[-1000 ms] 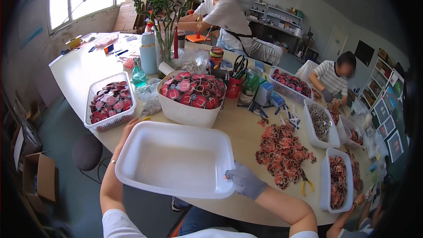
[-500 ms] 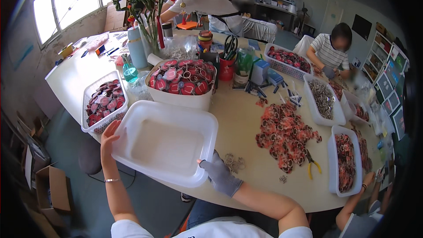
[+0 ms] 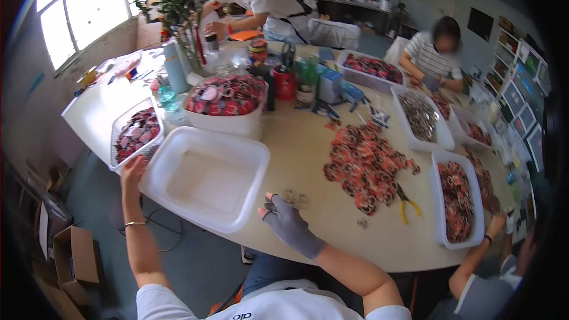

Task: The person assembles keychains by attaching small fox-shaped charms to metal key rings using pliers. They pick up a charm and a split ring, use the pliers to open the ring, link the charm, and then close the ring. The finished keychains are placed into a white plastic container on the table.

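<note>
In front of me a shallow white plastic tub (image 3: pixel 208 184) rests on the table's near edge, with nothing in it. At its left side my left hand (image 3: pixel 134 169) is closed against the rim; some of its fingers are hard to make out. My right hand (image 3: pixel 287 222), in a grey fingerless glove, is apart from the tub's right corner, its fingers open and holding nothing. Beyond that hand lie a few loose metal rings (image 3: pixel 294 198) and a big heap of red-and-dark keychain-like pieces (image 3: pixel 367 166).
Behind the tub stands a full bin of red pieces (image 3: pixel 228 98); a basket (image 3: pixel 137 133) of similar pieces is at left. Yellow-handled pliers (image 3: pixel 406 204) lie by the heap. Tubs of rings (image 3: pixel 422 117) and red pieces (image 3: pixel 456 201) stand at right. Other people work around the table.
The tub has been lowered onto the table and shifted left. My right hand has let go of its corner, while my left hand stays at its left side. The view has shifted slightly.
</note>
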### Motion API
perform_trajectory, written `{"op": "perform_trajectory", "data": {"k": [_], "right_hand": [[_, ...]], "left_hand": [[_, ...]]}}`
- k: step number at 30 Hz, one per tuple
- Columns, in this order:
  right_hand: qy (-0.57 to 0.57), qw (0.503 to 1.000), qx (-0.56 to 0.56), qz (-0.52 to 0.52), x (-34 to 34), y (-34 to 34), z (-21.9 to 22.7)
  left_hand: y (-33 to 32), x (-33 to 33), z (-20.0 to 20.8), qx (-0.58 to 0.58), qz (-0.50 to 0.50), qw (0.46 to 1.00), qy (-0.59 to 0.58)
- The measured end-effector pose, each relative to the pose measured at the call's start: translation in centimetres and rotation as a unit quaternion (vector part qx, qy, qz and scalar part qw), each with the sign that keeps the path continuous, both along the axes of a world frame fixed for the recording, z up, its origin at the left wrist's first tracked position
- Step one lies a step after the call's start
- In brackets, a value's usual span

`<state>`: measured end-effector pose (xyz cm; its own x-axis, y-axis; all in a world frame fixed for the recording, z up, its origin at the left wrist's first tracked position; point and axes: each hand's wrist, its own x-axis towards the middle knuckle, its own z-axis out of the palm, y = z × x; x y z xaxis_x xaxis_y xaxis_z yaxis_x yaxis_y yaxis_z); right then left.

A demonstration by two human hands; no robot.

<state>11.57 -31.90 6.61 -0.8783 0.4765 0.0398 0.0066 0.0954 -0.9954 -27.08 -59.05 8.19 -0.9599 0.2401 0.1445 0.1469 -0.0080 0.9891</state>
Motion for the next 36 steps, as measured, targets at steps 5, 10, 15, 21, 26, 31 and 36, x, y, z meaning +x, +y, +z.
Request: {"op": "perform_trajectory", "data": {"k": [5,10,15,21,26,31,36], "right_hand": [[0.054,0.99,0.069,-0.115,12.1,2.2,1.7],[0.033,0.905,0.088,-0.416,21.7,6.0,0.0],[-0.008,0.886,0.156,-0.437,23.0,5.5,-2.2],[-0.042,0.871,0.226,-0.434,22.2,6.0,-2.6],[-0.111,0.833,0.35,-0.414,23.1,9.4,-2.2],[-0.265,0.716,0.532,-0.367,23.4,15.1,-0.7],[-0.288,0.765,0.444,-0.367,25.0,18.1,-3.6]], "left_hand": [[2.3,8.8,5.5,-0.08,0.085,0.944,0.309],[13.5,28.8,6.3,-0.149,-0.193,0.858,0.452],[21.2,32.6,-0.7,-0.37,-0.323,0.753,0.438],[25.5,31.5,-4.7,-0.414,-0.365,0.713,0.432],[27.6,33.2,-5.1,-0.44,-0.375,0.692,0.432],[28.2,34.5,-3.3,-0.458,-0.37,0.676,0.443],[35.6,38.1,-0.6,-0.309,-0.515,0.59,0.539]]}}
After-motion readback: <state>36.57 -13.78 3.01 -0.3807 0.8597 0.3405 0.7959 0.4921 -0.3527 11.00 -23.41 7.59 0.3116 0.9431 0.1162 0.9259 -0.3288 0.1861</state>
